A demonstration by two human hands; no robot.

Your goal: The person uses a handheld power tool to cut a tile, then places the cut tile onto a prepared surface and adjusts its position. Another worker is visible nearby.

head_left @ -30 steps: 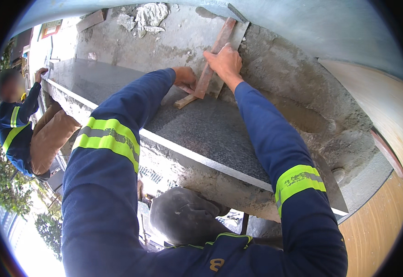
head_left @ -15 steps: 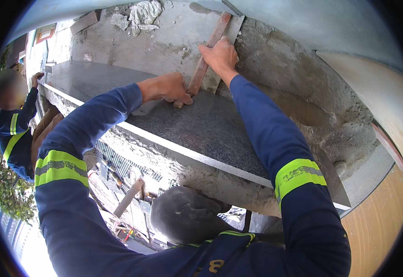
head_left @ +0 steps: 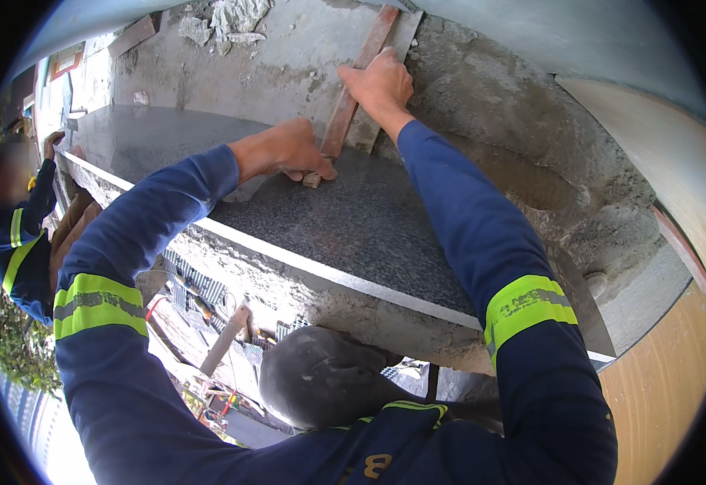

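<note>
A long reddish-brown wooden strip (head_left: 341,120) slants away from me, its near end at the dark granite slab (head_left: 329,226). My right hand (head_left: 381,81) is closed around the strip's middle, thumb on its left side. Alongside the strip, to its right, lies a flat grey board (head_left: 404,39). Low over the slab, my left hand (head_left: 290,147) pinches a small light-brown block (head_left: 312,180) next to the strip's near end. Whether the block touches the strip is hidden by the fingers.
Rough concrete (head_left: 208,89) with a crumpled pale sheet (head_left: 240,18) lies beyond the slab. A co-worker (head_left: 18,218) stands at far left, a hand on the slab's end. Below the slab's white front edge are a pale tube (head_left: 225,341) and scattered tools. A wooden panel (head_left: 652,388) stands at right.
The view has shifted slightly, so most things sit a little higher and further left. Both hands keep their holds, and more of the small block shows under my left fingers.
</note>
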